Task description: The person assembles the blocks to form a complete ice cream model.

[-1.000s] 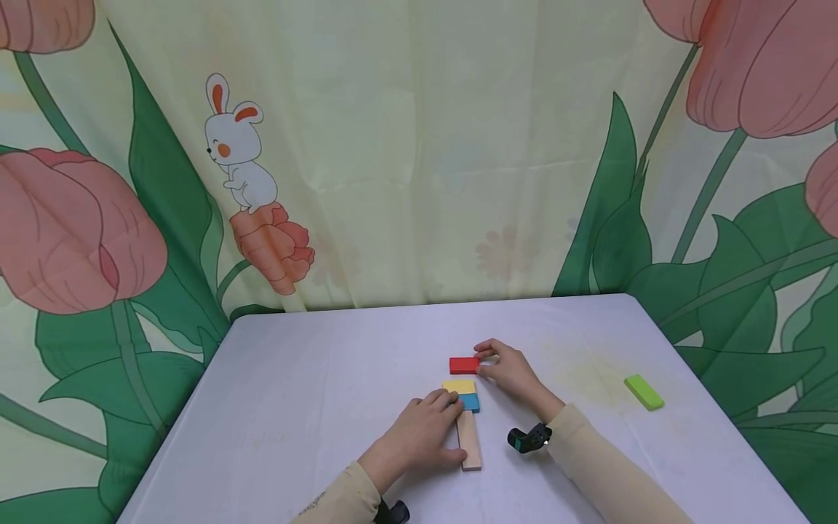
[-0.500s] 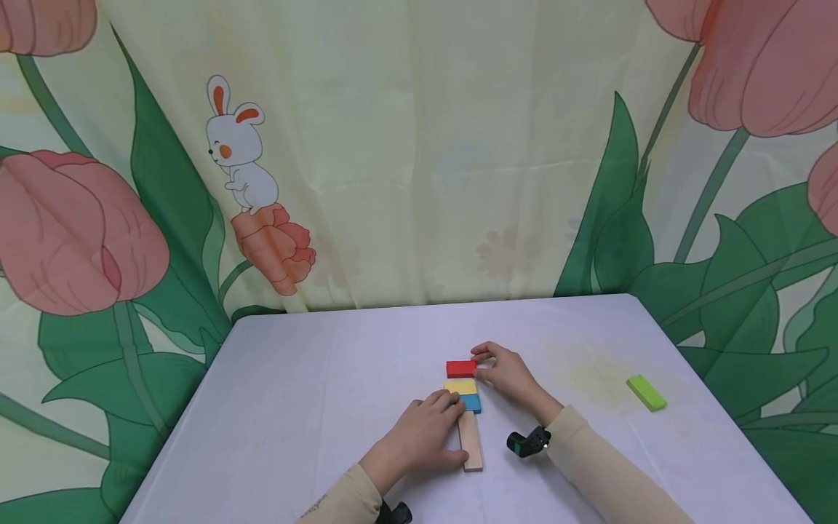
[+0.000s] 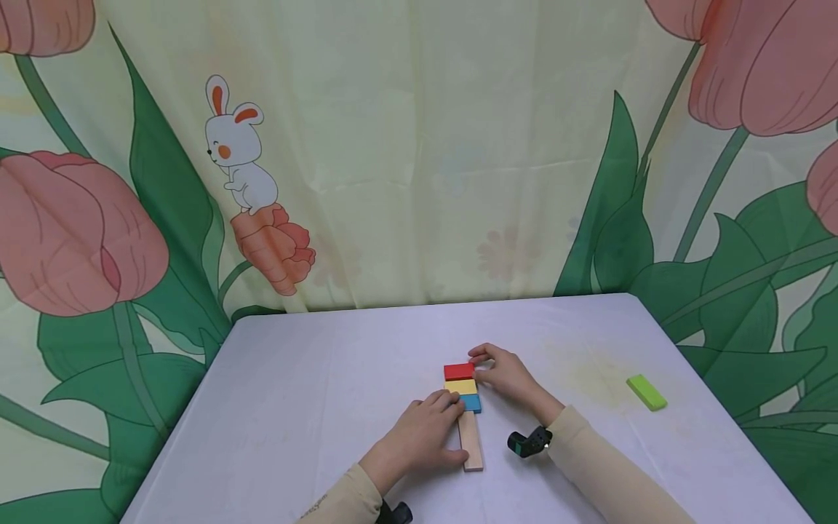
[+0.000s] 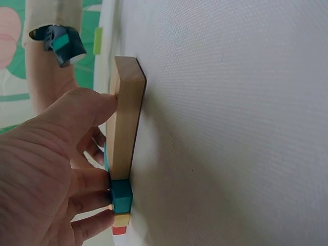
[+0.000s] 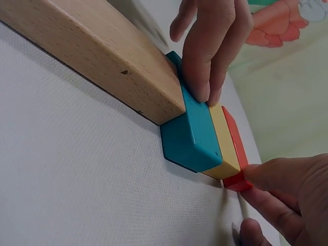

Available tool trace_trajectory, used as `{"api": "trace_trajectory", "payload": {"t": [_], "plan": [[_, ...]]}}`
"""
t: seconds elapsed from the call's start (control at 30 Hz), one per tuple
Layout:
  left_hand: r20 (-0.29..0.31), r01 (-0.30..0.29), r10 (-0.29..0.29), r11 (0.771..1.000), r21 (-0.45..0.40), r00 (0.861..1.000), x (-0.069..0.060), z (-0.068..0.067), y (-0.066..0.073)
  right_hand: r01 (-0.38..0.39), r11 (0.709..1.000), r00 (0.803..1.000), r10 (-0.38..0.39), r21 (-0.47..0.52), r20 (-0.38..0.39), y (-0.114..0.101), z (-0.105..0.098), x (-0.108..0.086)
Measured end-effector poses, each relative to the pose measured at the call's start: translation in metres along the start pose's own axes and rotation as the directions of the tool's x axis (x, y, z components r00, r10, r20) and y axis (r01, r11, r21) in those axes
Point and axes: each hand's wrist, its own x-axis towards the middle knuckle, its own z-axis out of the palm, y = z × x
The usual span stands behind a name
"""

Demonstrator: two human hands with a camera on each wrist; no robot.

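Note:
A natural wooden block [image 3: 471,442] lies lengthwise on the table, with a blue block [image 3: 471,404] across its far end. Beyond that come a yellow block [image 3: 461,387] and a red block [image 3: 459,372], all in one row. My left hand [image 3: 422,433] rests over the row, its fingertips on the blue block and its thumb against the wooden block [image 4: 127,123]. At the red block's right end, my right hand [image 3: 507,372] pinches it with thumb and finger. In the right wrist view, the red block [image 5: 237,148] lies against the yellow block [image 5: 225,141].
A light green block [image 3: 646,393] lies apart toward the right side of the white-covered table [image 3: 314,407]. Behind the table hangs a curtain [image 3: 419,182] printed with tulips and a rabbit. A black wrist device [image 3: 529,441] sits at the right sleeve.
My right hand has drawn the red block nearer and slightly left, closing the gap to the yellow block. The left hand has stayed in place.

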Motion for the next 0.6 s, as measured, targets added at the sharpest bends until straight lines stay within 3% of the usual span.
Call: {"api": "trace_trajectory", "payload": {"t": [0.6], "plan": [[0.011,0.013,-0.013,1.0,-0.013,1.0,-0.0001,-0.0019,0.0014,0.013,1.0,1.0,-0.013,0.001,0.014,0.0013,0.0011,-0.0001]]}}
